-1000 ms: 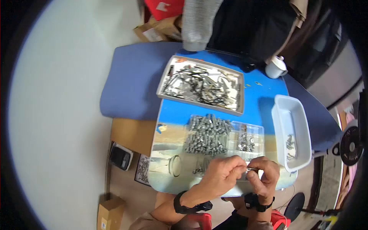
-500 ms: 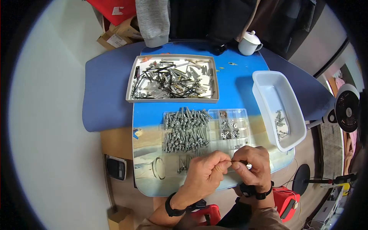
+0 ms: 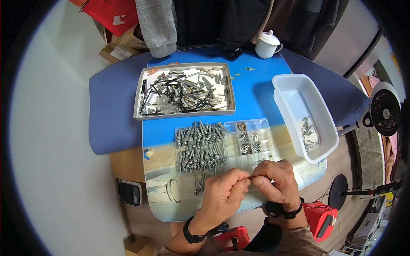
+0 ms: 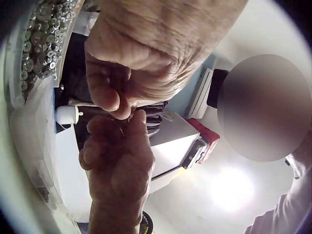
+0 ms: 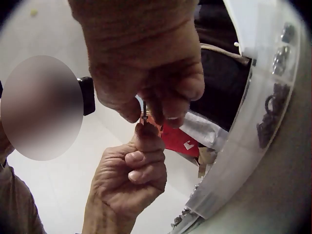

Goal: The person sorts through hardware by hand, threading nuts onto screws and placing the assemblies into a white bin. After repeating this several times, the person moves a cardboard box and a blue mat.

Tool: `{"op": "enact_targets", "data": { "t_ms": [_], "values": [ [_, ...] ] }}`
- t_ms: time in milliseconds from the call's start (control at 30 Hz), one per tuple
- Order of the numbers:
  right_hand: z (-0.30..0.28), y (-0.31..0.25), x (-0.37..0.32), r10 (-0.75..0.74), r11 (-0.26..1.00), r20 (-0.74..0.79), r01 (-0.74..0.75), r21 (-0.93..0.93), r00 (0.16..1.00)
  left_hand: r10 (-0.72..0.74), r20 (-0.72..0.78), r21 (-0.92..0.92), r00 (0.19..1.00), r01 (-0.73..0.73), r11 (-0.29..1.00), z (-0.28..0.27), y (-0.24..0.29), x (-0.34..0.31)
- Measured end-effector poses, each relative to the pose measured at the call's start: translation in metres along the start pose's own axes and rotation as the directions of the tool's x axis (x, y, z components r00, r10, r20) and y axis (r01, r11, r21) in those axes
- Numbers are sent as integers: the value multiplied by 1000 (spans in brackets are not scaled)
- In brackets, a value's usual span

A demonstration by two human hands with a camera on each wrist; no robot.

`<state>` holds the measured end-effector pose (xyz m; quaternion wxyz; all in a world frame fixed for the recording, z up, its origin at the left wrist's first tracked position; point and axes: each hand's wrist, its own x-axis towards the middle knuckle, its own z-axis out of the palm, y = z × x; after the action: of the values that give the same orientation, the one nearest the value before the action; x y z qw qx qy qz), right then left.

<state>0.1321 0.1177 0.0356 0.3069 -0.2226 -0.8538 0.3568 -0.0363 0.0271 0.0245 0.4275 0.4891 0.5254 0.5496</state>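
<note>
Above the front of the table, my left hand (image 3: 222, 192) and right hand (image 3: 276, 181) meet at the fingertips. A small thin screw (image 5: 145, 113) stands between them in the right wrist view. The left thumb and index finger pinch its lower end, while the right fingers grip the upper part and hide much of it. Just beyond the hands lies a clear divided organizer (image 3: 234, 162) with small nuts and washers in several compartments. Left of it, many silver screws (image 3: 200, 147) fill a clear plastic box, and a few more screws lie near the left hand.
A shallow cardboard tray (image 3: 183, 114) of mixed screws and long metal pieces sits farther back. To the right stands a white plastic tub (image 3: 297, 100) with a few screws inside. A lidded white cup (image 3: 267, 46) is at the back, and a fan (image 3: 384, 109) beyond the right edge.
The head view has turned, so the table and its contents now appear farther left and more level. Both hands stay together at the fingertips, still holding the small piece.
</note>
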Motion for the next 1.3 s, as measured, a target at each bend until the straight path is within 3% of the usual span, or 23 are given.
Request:
{"op": "enact_targets", "data": {
  "t_ms": [100,167,333,533,633,700,767,867,1067,1300],
  "values": [
    [4,-10,6,79,994,-59,-74,82,995,12,-32,-2,999,-12,1000,2,-2,-1],
    [3,-16,7,50,998,-68,-47,32,996,12,-85,-3,996,-12,1000,3,-4,-1],
    [13,-9,0,1,996,-170,-16,-84,985,247,-91,108,965,-237,966,7,-14,2],
    [15,-9,-4,0,981,-219,-42,-189,976,288,-76,58,955,-284,957,11,-22,2],
    [17,-7,-6,109,991,-191,-122,-57,976,296,-93,49,951,-292,955,8,-21,1],
    [22,-6,-2,50,996,-183,-62,-59,982,293,-106,54,950,-289,956,6,-21,1],
    [28,-7,-4,49,999,-310,-39,36,949,296,-107,46,949,-293,955,4,-18,0],
    [29,-11,-5,142,987,-296,-112,117,945,315,-128,34,940,-313,949,6,-20,0],
    [22,-4,-10,226,974,-209,-220,51,951,363,-141,126,921,-347,929,12,-21,-1],
    [36,-9,-8,148,987,-305,-119,112,941,393,-180,155,902,-369,917,17,-23,4]
  ]
}}
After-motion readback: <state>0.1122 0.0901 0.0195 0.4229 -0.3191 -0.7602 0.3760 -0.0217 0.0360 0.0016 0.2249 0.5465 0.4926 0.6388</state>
